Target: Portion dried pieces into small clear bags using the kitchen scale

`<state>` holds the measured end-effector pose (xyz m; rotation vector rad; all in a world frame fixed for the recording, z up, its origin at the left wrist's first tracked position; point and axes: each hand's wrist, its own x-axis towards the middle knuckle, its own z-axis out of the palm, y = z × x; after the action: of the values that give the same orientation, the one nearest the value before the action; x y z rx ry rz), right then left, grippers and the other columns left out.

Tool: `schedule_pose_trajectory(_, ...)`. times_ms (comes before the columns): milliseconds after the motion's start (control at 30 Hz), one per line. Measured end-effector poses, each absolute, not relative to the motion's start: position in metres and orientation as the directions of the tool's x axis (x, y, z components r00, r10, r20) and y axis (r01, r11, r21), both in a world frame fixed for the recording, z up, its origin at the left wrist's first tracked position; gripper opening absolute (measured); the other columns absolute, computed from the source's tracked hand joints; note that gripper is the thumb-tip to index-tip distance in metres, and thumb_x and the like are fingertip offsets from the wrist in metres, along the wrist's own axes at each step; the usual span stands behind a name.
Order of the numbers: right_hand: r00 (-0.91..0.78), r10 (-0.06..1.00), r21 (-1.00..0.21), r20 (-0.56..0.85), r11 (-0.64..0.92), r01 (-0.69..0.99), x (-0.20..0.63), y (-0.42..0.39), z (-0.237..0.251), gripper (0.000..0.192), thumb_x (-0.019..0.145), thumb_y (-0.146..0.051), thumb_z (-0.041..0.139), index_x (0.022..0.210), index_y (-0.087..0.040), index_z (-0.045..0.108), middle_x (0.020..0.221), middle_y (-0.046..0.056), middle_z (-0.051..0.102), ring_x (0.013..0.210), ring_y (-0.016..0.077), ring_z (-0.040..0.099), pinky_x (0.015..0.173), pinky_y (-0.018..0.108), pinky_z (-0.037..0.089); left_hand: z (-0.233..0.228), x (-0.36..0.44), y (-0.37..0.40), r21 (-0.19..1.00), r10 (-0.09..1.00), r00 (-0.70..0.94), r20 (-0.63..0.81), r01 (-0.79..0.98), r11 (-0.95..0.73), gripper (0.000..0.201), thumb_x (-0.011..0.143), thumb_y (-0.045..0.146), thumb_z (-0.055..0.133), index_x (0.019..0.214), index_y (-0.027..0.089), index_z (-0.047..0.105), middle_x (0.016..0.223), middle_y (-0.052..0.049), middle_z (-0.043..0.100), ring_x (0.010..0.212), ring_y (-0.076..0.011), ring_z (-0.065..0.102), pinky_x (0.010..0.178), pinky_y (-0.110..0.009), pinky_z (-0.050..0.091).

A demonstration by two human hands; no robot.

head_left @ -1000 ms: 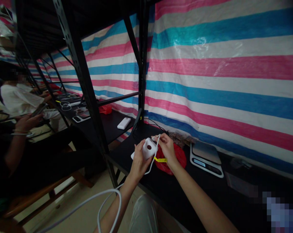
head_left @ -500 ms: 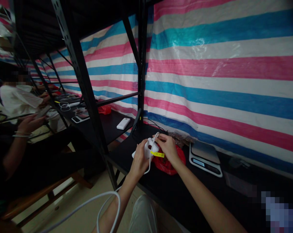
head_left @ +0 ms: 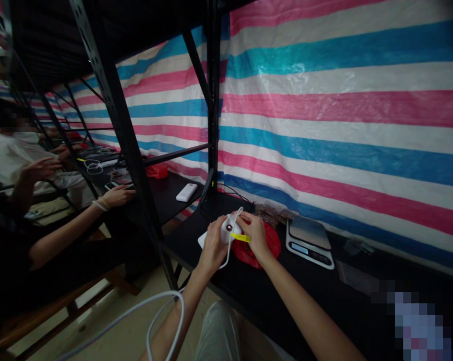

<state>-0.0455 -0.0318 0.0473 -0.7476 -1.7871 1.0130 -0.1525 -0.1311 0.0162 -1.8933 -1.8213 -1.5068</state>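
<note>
My left hand point(head_left: 214, 244) is closed around a white power bank point(head_left: 225, 234) with a small round dark display, which shows a light mark. A white charging cable point(head_left: 229, 250) with a yellow label point(head_left: 241, 237) loops over its front and hangs down. My right hand point(head_left: 253, 231) has its fingers closed on the cable's end at the upper right edge of the device; whether the plug sits fully in is hidden by the fingers. Left of my left hand shows the corner of a white block point(head_left: 201, 239). Under my right hand lies a red plastic bag point(head_left: 268, 246).
A kitchen scale point(head_left: 309, 245) stands on the black table point(head_left: 249, 296) to the right. Another white power bank point(head_left: 186, 192) lies on the neighbouring table, beyond a black rack post point(head_left: 121, 115). Co-workers sit on the left, one reaching an arm point(head_left: 72, 230) forward. White cable loops point(head_left: 166, 301) hang near my left forearm.
The power bank's round display, dark before, now shows a light mark. My right fingers have come closer in against the power bank. The co-worker's hand has reached out onto their table.
</note>
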Motion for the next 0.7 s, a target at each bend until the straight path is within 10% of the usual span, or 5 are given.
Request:
schedule_pose_trajectory(233,-0.528,0.753,-0.919,0.393,0.33,-0.214,-0.041,-0.039,0.038,0.035,0.074,-0.038,0.055,0.107,-0.024,0.056,0.111,0.005,0.061,0.1,0.0198,0.057,0.083,0.033,0.046,0.028,-0.161,-0.139,0.565,0.79,-0.164,0.59,0.783,-0.26,0.076,0.065,0.015,0.062,0.131,0.023,0.024,0.128,-0.011,0.042,0.117,-0.024,0.042,0.097,-0.039,0.034)
schedule_pose_trajectory(433,-0.562,0.753,-0.932,0.342,0.346,-0.104,-0.003,-0.037,0.016,0.037,0.074,-0.039,0.057,0.107,-0.024,0.056,0.111,0.006,0.06,0.105,0.021,0.054,0.087,0.039,0.043,0.037,-0.191,-0.129,0.577,0.884,-0.192,0.427,0.811,-0.102,0.088,0.062,0.019,0.066,0.133,0.023,0.015,0.113,-0.012,0.054,0.102,-0.0267,0.055,0.086,-0.039,0.04)
schedule_pose_trajectory(700,-0.488,0.811,-0.917,0.323,0.396,0.051,0.075,-0.035,-0.002,0.029,0.076,-0.044,0.052,0.089,-0.021,0.066,0.095,0.006,0.066,0.094,0.0229,0.058,0.085,0.039,0.044,0.038,-0.223,-0.07,0.29,0.974,-0.224,-0.041,0.93,0.226,0.089,0.048,0.021,0.078,0.124,0.01,0.034,0.11,-0.024,0.056,0.101,-0.0338,0.056,0.077,-0.033,0.043)
